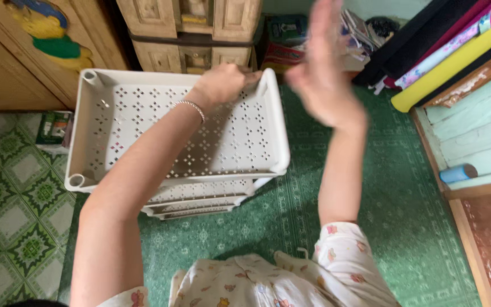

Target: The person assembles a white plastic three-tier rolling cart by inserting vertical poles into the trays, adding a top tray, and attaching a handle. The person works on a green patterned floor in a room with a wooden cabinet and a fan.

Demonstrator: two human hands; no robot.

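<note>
Left hand [223, 82] gripping upright rack [143, 108] rim

Rolled fabric bolts [456, 48] lean at the right, a blue cylinder [457, 173] lies beside pale boards, and carved beige drawers [191, 28] stand behind on the green patterned floor [382, 227].

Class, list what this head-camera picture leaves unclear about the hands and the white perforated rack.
- Right hand: motion-blurred, so finger pose unclear; touches nothing visible.
- Left hand: fingers curl over the far rim of the top tray; fingertips hidden.
- Lower trays: mostly covered by the top tray.
- Rack's base: hidden beneath the trays.
</note>
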